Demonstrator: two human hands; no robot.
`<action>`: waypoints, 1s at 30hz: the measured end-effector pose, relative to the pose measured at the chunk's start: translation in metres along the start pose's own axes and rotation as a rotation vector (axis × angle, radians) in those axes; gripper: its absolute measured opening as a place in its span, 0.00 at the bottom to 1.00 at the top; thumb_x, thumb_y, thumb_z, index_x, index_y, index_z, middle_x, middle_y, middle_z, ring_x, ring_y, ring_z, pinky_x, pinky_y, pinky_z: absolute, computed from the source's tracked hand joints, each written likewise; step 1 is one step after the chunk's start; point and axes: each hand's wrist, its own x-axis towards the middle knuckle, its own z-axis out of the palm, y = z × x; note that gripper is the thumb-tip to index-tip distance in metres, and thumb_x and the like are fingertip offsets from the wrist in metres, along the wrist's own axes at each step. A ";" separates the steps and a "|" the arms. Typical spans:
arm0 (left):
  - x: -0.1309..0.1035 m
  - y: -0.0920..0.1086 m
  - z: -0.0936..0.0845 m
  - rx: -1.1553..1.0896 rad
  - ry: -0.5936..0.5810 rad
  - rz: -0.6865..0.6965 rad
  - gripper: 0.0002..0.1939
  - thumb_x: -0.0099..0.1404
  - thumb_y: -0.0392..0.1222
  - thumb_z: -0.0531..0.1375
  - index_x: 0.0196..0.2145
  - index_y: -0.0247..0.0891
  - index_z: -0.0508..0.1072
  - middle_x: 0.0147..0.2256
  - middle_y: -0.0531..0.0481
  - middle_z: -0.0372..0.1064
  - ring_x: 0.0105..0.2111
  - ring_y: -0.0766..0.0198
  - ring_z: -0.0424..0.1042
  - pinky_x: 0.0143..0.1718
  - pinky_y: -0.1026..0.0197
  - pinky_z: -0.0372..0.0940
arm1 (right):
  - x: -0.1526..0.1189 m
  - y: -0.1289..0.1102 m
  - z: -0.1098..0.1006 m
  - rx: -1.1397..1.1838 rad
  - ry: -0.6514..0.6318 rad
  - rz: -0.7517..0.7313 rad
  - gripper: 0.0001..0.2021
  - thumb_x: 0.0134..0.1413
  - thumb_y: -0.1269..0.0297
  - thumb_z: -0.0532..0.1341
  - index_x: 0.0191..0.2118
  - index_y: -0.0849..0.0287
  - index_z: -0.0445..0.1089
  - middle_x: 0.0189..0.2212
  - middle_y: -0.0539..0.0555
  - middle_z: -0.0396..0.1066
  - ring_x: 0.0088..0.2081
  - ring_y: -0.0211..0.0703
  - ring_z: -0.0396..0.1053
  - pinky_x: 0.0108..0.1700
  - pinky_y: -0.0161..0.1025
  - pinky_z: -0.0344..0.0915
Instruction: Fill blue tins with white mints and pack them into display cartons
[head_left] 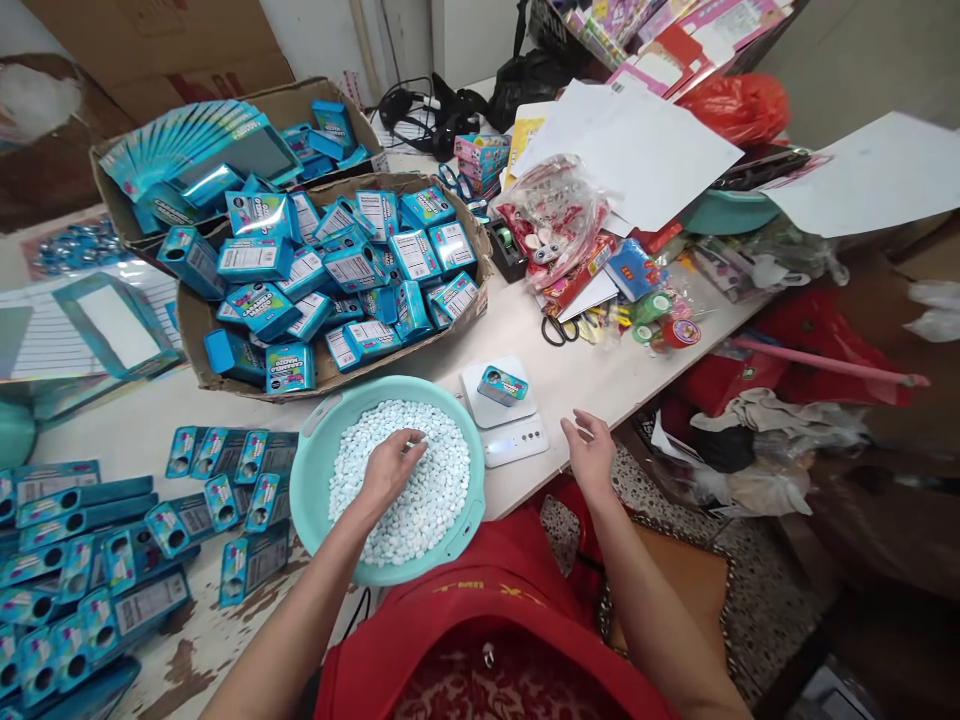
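Red fabric of an apron [487, 590] fills the near edge, with both bare forearms reaching out past it. Over the turquoise plastic basin [313, 500], the left hand [388, 468] is at the white candies [431, 500], its fingers loosely curled and the thumb near them; whether any pieces are pinched between the fingertips, I cannot tell. The right hand [591, 455] hangs by the table edge, palm turned inward, fingers parted and apparently empty.

Just beyond the basin rim, the white digital scale [510, 442] bears a single blue candy carton [504, 386], lying on its platform and touched by neither hand. The step in hand looks like gathering candies beside a carton on the scale. Small, smooth pieces like these call for a light, cupped grip, and the carton's narrow form would call for careful aim at an opening.

To the left, many blue cartons with round cut-outs [255, 562] lie in loose rows on the table [202, 625]. Past the basin, an open cardboard box [330, 378] is heaped with more cartons, and behind it a second cardboard box [124, 225] holds fanned flat packaging [180, 145]. Black-handled scissors [559, 331] and white paper sheets [630, 150] lie farther off, right of the boxes.
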 end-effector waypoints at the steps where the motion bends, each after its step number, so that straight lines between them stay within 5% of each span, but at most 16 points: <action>1: 0.000 0.000 0.001 0.002 -0.002 0.000 0.16 0.60 0.51 0.51 0.38 0.41 0.73 0.42 0.50 0.74 0.37 0.59 0.72 0.41 0.58 0.63 | -0.001 0.001 -0.001 -0.004 0.002 0.004 0.20 0.46 0.51 0.62 0.41 0.61 0.71 0.41 0.60 0.69 0.42 0.48 0.69 0.45 0.50 0.68; 12: -0.004 -0.002 0.010 0.064 -0.054 -0.002 0.16 0.62 0.49 0.51 0.40 0.41 0.73 0.42 0.50 0.73 0.38 0.59 0.72 0.41 0.59 0.63 | 0.002 0.002 0.006 0.012 -0.024 0.000 0.19 0.47 0.52 0.62 0.41 0.61 0.72 0.40 0.59 0.70 0.41 0.48 0.69 0.45 0.50 0.68; 19: -0.006 -0.001 0.016 0.365 -0.171 0.038 0.14 0.62 0.42 0.54 0.44 0.40 0.71 0.47 0.45 0.68 0.49 0.55 0.66 0.45 0.58 0.61 | 0.009 -0.024 0.029 0.108 -0.118 -0.042 0.21 0.47 0.51 0.63 0.43 0.60 0.70 0.43 0.59 0.69 0.44 0.47 0.68 0.46 0.49 0.68; 24: -0.008 0.002 0.017 0.516 -0.284 0.017 0.11 0.62 0.36 0.52 0.37 0.39 0.73 0.40 0.45 0.68 0.38 0.57 0.70 0.38 0.58 0.61 | 0.012 -0.045 0.053 0.134 -0.247 -0.127 0.25 0.45 0.49 0.64 0.47 0.59 0.68 0.46 0.60 0.68 0.48 0.48 0.67 0.48 0.48 0.66; 30: -0.017 0.000 0.007 0.448 -0.154 0.077 0.15 0.63 0.37 0.52 0.46 0.44 0.70 0.46 0.47 0.68 0.48 0.54 0.67 0.44 0.57 0.63 | 0.021 -0.062 0.069 0.137 -0.324 -0.126 0.25 0.39 0.49 0.67 0.41 0.60 0.70 0.38 0.57 0.72 0.41 0.50 0.70 0.45 0.49 0.67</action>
